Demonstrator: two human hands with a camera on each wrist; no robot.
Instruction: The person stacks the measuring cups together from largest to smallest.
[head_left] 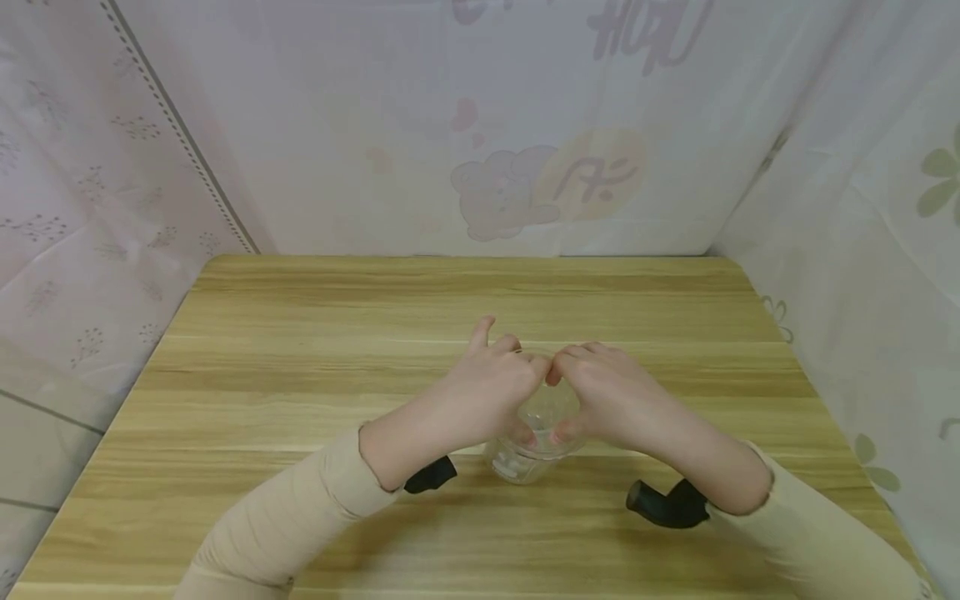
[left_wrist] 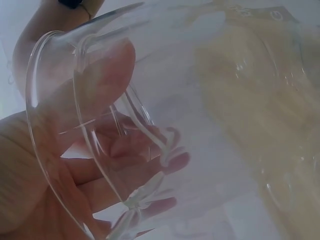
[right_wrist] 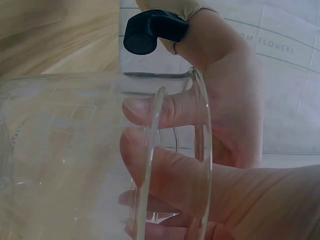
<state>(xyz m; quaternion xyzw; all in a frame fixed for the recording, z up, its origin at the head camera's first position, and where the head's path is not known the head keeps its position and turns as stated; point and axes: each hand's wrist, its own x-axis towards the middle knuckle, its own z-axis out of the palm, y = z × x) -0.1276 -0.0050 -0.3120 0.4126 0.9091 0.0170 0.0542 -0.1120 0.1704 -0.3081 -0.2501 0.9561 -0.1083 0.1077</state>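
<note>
A clear, round container [head_left: 517,468] with pale markings on its side is on the table in front of the person. The left hand [head_left: 495,387] grips its rim from the left, thumb on the near side and fingers towards the far side. From the opposite side the right hand [head_left: 617,393] holds the same rim, and the two hands nearly meet. Through the see-through wall of the container [left_wrist: 200,100], the left fingers show in the left wrist view. The right wrist view has both thumbs close together at the double-edged rim of the container [right_wrist: 65,150].
The wood-grain table [head_left: 300,350] reaches back to a printed curtain [head_left: 337,125], with more curtain at both sides. Black wrist-worn pieces, one of them the right wrist mount [head_left: 667,507], stick out below the wrists.
</note>
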